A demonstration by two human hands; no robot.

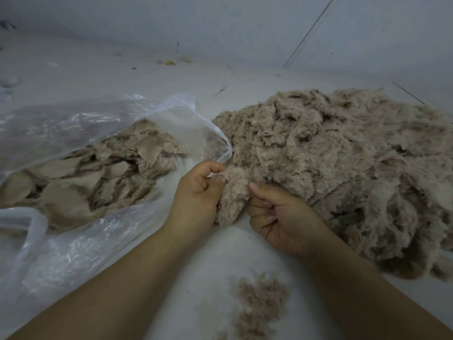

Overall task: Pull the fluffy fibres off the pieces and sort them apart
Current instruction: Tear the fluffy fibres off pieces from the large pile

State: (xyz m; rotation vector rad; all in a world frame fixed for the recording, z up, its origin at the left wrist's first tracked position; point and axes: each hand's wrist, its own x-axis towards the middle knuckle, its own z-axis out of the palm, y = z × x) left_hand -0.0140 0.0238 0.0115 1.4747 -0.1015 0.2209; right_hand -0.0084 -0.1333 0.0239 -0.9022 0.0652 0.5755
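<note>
Left hand & right hand both pinch one piece btwn them, prob. to tear fluff off. Pile just right of right hand; bag left of left hand; loose fluff below hands, kept apart.

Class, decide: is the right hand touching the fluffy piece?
Touching. The head view shows the right hand pinching the fluffy piece, thumb pressed on its edge.

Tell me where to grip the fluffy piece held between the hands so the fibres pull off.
Probably pinch the fluffy piece at opposite edges, as the left hand and right hand do, coming from each side; it hangs limp between them, so tension exposes the pile.
</note>
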